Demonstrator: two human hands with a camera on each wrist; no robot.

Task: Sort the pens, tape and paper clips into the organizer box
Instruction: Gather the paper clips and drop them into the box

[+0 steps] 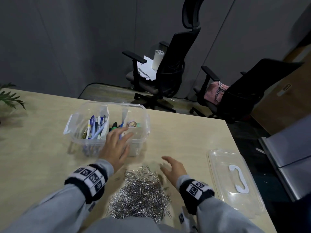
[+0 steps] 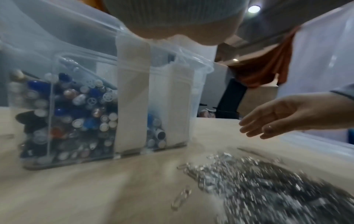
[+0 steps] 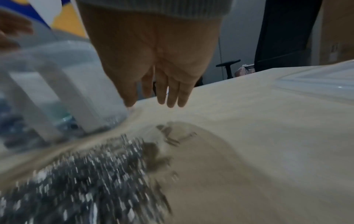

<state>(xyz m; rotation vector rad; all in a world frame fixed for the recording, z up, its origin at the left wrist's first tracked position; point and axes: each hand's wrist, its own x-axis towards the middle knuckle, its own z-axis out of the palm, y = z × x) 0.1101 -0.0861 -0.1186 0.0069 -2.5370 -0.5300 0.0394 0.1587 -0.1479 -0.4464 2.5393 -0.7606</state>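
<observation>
A clear organizer box (image 1: 143, 108) stands on the table, split by white dividers. Its left compartment holds many pens (image 1: 96, 126); a few more pens and tape rolls (image 1: 133, 123) lie further right. A big heap of silver paper clips (image 1: 143, 190) lies in front of it, also seen as the paper clips (image 2: 268, 181) and the blurred paper clips (image 3: 86, 174). My left hand (image 1: 117, 143) hovers open over the box's near right part, fingers spread, holding nothing. My right hand (image 1: 173, 167) floats open just above the heap's far right edge; the right hand (image 3: 153, 75) shows straight fingers.
The box's clear lid (image 1: 235, 180) with a white handle lies on the table at the right. The table's right edge (image 1: 235, 140) is close to it. Two black office chairs (image 1: 168, 64) stand beyond the table. A plant (image 1: 8, 96) sits far left.
</observation>
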